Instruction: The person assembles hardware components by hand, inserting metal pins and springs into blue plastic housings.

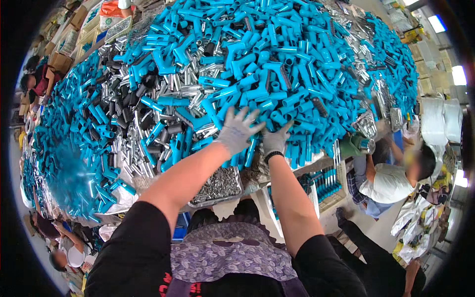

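Observation:
A wide heap of teal plastic handle-shaped pieces (257, 91) fills the table in front of me. My left hand (236, 130), in a pale grey glove, lies over the near side of the heap with its fingers spread. Close beside it on the right, my right hand (275, 140) wears the same kind of glove and a dark wristband. Its thumb and a finger stand apart against the teal pieces, while its other fingers are partly hidden. Neither hand visibly grips a piece. Shiny metal tubes (184, 92) and black sleeve-like pieces (140, 99) lie mixed in to the left.
Below my left forearm sits a tray of small metal parts (217, 187). A crate with teal-handled pieces (330, 185) stands low at the right. Another person (391, 180) sits at the right side of the table, and others are along the left. White sacks (435, 123) stand far right.

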{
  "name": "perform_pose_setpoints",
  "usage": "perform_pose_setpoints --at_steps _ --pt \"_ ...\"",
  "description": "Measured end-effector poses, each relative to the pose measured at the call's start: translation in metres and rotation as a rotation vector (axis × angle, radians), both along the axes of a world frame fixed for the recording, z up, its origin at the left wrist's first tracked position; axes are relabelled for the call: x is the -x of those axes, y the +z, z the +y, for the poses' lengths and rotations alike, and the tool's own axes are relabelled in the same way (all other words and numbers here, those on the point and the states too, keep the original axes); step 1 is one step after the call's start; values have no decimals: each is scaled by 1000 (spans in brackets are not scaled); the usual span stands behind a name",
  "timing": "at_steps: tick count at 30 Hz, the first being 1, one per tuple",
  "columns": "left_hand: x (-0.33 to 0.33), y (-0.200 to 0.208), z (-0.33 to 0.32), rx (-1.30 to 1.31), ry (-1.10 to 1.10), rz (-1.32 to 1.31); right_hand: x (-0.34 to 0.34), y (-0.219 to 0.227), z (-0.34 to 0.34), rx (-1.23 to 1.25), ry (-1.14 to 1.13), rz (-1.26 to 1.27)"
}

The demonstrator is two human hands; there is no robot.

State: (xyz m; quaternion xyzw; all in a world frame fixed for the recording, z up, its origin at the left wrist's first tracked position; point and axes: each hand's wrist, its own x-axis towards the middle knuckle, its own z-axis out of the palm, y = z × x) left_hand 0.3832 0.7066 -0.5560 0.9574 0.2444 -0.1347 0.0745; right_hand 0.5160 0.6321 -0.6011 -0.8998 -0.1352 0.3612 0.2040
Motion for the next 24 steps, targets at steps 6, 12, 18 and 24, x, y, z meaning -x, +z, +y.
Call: perform_pose_setpoints --at_steps 6,12,18,24 --pt "-46 -37 65 -250 -113 97 -22 -10 38 -221 128 -38" --pt "-33 -37 133 -209 26 -158 -67 -10 85 -555 560 -211" --pt "5 -35 166 -137 659 -108 -145 -37 79 -645 231 -475" --pt "34 -43 137 -357 544 -337 -95 -35 9 -677 291 -428"
